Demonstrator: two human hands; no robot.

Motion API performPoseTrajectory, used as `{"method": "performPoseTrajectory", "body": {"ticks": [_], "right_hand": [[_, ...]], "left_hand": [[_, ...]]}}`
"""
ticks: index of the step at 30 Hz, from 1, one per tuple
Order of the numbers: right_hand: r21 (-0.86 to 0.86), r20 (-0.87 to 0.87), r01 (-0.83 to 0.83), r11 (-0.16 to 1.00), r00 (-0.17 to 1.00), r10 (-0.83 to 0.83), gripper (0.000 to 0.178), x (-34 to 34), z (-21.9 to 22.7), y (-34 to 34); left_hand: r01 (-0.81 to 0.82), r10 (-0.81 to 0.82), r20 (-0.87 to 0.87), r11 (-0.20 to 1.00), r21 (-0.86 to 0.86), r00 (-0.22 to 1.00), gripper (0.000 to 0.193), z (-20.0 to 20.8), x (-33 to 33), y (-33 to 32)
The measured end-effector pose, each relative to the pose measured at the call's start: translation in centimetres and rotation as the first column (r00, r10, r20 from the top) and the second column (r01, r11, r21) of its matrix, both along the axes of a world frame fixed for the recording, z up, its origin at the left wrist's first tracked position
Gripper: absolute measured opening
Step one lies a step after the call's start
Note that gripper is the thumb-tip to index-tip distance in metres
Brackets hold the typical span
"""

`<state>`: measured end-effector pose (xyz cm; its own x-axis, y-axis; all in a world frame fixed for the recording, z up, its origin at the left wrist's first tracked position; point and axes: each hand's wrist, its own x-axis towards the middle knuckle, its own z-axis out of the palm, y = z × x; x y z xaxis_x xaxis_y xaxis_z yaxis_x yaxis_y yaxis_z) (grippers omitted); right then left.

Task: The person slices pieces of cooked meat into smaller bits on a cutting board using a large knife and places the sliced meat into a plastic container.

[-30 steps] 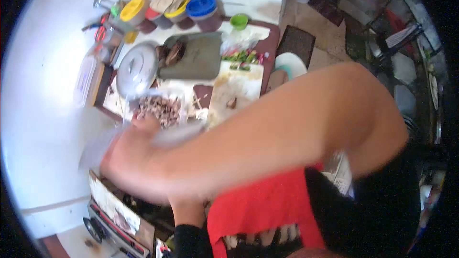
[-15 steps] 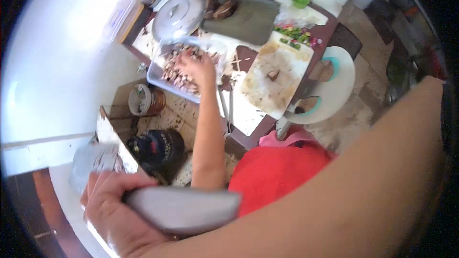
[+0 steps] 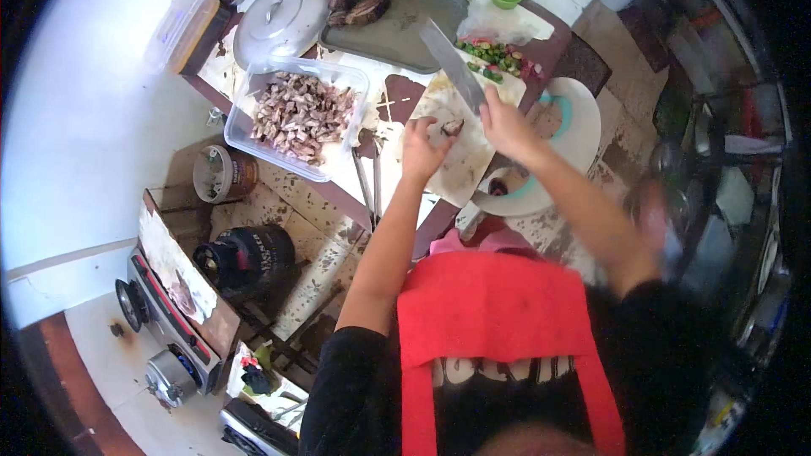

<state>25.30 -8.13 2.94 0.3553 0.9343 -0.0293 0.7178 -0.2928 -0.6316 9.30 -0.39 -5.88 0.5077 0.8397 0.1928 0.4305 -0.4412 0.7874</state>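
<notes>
My right hand [image 3: 507, 128] is closed around the handle of a wide-bladed knife [image 3: 453, 66]. Its blade slants up and to the left over a stained white cutting board [image 3: 460, 169]. Fingers apart, my left hand [image 3: 424, 152] is at the board's left side, right beside a small piece of meat [image 3: 452, 127]. I see nothing held in it. Left of the board, a clear plastic container [image 3: 314, 171] holds a heap of chopped meat [image 3: 304, 114].
Behind are a grey tray [image 3: 414, 21] with dark meat chunks [image 3: 359, 5], a round metal lid [image 3: 285, 21] and chopped green peppers [image 3: 497, 57]. Tongs [image 3: 369, 186] lie near the front edge. A white stool [image 3: 583, 135] stands right; a gas cylinder [image 3: 253, 255] and stove [image 3: 173, 312] are lower left.
My right hand has brought the knife from the lower left, close to the view, to above the cutting board. My left hand has left the meat container and come beside the meat piece.
</notes>
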Motion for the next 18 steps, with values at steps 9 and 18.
{"method": "performPoseTrajectory", "body": {"ticks": [9,18], "right_hand": [[-0.068,0.001,-0.091,0.994,0.996,0.092,0.021,-2.3,-7.6,-0.3],[-0.163,0.021,-0.162,0.973,0.986,0.168,0.025,-2.2,-6.2,0.6]], "left_hand": [[-0.124,0.128,0.066,0.990,-0.064,0.990,0.021,-3.4,0.9,-1.8],[-0.239,0.241,0.073,0.970,-0.038,0.968,0.013,-2.3,2.2,-2.8]]}}
